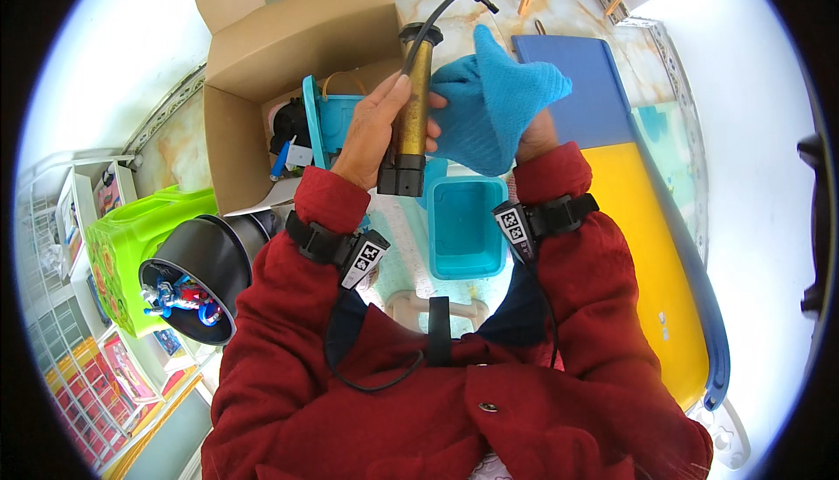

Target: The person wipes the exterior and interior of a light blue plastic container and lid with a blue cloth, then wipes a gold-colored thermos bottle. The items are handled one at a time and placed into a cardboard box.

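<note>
My left hand (375, 127) grips a brass-coloured hand pump (415, 103) with black ends. The pump stands nearly upright in the view, and its black hose (432, 16) bends up to a valve head at the top. A blue cloth (488, 106) is draped over the fingers of my right hand (539, 136); only the back of that hand and the wrist show. The cloth lies close beside the pump; whether it touches the barrel is hidden. Below both hands a teal plastic bin (468, 228) sits with its opening facing up.
An open cardboard box (239, 116) at left holds a light-blue plastic item (342, 116) and black pieces. Nearby, a black bucket (203, 251) on its side contains toy figures, against a green plastic stool (124, 251). A yellow-and-blue slide-like panel (645, 237) runs along the right.
</note>
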### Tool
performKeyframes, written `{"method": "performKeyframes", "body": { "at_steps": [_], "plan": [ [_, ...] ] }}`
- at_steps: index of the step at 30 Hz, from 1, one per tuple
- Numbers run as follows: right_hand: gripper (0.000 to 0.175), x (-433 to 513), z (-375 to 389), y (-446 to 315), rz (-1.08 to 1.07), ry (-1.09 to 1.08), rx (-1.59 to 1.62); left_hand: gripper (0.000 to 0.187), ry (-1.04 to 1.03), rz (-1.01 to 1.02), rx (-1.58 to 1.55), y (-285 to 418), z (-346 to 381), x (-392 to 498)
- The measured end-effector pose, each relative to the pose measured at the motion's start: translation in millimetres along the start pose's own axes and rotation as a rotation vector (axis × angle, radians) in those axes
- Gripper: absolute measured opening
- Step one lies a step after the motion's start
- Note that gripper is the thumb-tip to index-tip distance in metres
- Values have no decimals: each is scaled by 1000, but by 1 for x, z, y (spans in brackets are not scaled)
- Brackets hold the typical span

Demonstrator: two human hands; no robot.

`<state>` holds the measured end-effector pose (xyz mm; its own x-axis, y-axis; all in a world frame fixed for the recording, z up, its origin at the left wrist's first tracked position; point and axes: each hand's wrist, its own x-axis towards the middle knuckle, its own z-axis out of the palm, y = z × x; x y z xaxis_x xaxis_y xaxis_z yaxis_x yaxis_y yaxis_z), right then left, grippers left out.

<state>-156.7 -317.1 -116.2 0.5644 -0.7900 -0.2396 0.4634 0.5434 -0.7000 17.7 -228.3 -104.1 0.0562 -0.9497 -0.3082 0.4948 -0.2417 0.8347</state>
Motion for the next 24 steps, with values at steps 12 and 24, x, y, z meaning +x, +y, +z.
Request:
{"method": "performKeyframes", "body": {
  "at_steps": [12,24],
  "plan": [
    [29,8,11,29,-23,52,60,35,-136,-92,10,-11,22,-7],
    [19,-11,21,42,-222,24,-519,46,117,-68,-23,8,-4,-4]
  ]
}}
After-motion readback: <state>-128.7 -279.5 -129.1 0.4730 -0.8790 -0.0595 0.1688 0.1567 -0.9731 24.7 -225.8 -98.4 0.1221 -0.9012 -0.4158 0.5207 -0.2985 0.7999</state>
